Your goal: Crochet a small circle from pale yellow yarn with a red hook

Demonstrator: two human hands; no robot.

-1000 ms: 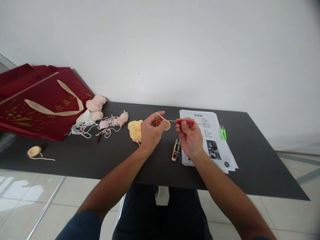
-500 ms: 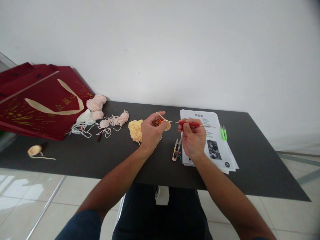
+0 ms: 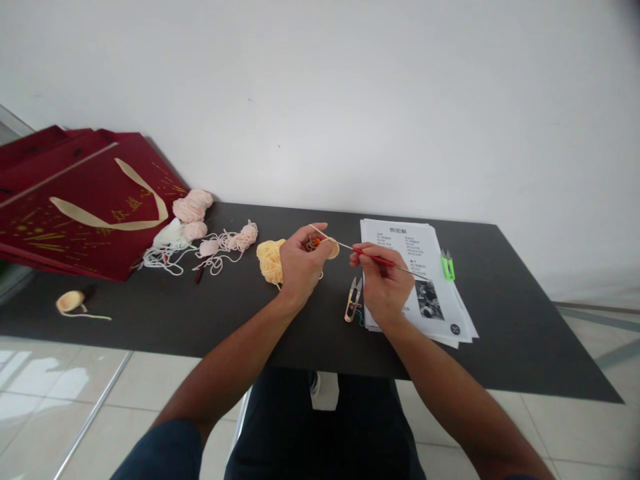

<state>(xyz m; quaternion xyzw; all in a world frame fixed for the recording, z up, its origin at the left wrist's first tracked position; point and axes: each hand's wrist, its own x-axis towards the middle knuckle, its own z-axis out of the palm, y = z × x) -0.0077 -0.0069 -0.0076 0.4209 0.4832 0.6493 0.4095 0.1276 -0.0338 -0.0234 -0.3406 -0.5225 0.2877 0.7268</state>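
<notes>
In my right hand is a crochet hook with a red handle, pinched between thumb and fingers and slanting down to the right. Its thin tip reaches left to a small cream crochet piece. My left hand is closed on that piece, with yarn stretched over its raised index finger toward the hook. An orange bit shows between the left fingers. Just left of this hand a ball of yellow yarn lies on the dark table. How the hook's tip sits in the stitches is too small to make out.
Thread snips lie beside printed sheets under my right hand. Green snips rest on the sheets' right edge. Pink yarn, white yarn, a cream crocheted cup and dark red bags are at left.
The crochet hook has tilted: its back end is lower, its tip end higher. My right hand has turned with it, and the left hand has shifted slightly left.
</notes>
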